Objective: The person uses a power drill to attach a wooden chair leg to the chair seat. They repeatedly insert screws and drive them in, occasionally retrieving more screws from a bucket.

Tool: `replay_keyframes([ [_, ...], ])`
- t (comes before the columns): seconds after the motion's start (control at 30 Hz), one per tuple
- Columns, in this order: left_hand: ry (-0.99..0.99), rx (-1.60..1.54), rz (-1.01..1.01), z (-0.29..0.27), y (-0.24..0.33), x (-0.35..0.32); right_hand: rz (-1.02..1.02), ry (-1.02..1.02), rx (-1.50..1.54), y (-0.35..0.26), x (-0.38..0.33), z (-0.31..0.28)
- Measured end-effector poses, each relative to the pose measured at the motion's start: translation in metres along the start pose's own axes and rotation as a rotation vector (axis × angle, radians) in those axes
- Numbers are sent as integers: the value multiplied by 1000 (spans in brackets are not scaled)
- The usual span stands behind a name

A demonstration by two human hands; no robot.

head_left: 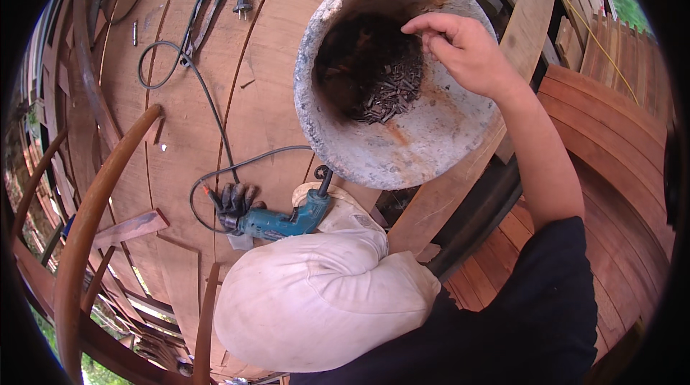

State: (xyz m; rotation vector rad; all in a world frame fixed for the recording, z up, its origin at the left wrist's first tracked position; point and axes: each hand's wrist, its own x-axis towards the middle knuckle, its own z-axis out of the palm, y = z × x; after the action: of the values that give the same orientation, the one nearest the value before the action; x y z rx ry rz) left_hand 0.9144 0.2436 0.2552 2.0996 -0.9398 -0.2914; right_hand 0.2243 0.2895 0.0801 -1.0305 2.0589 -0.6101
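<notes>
My bare right hand (pixel 460 47) hangs over the mouth of a big round grey bucket (pixel 438 148). Its index finger reaches forward, a little bent, with a gap to the thumb; nothing shows between them. Inside the stained bucket lies a heap of small dark metal pieces (pixel 395 86) that look like screws or short nails. My left hand is out of view. On the boards near my knee rests a teal corded power drill (pixel 284 221), and a dark work glove (pixel 236 199) lies against its chuck end, seemingly with no hand in it.
My bent leg in pale trousers (pixel 316 306) fills the lower middle. The drill's black cord (pixel 248 161) loops over the plywood floor (pixel 187 148). A plug (pixel 243 2), a loose screw (pixel 248 84) and curved wooden bars (pixel 97 220) lie leftward. Reddish planks (pixel 604 112) are at right.
</notes>
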Motion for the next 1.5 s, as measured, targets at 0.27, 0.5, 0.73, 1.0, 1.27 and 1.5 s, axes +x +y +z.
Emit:
replay_keyframes([
  [0.27,-13,8,5,1,1,1,61,-54,278,16,5,1],
  [0.5,-40,14,12,7,3,4,128,47,358,3,0,-4],
  [0.73,-63,42,-1,-11,12,2,154,9,337,8,5,9],
  [1.0,76,311,144,-32,-28,34,-127,121,348,-67,26,26],
  [1.27,237,-22,-7,-34,-31,22,-566,-40,-151,-161,125,57],
  [1.5,173,78,45,-45,-49,28,-616,-250,-275,-234,170,132],
])
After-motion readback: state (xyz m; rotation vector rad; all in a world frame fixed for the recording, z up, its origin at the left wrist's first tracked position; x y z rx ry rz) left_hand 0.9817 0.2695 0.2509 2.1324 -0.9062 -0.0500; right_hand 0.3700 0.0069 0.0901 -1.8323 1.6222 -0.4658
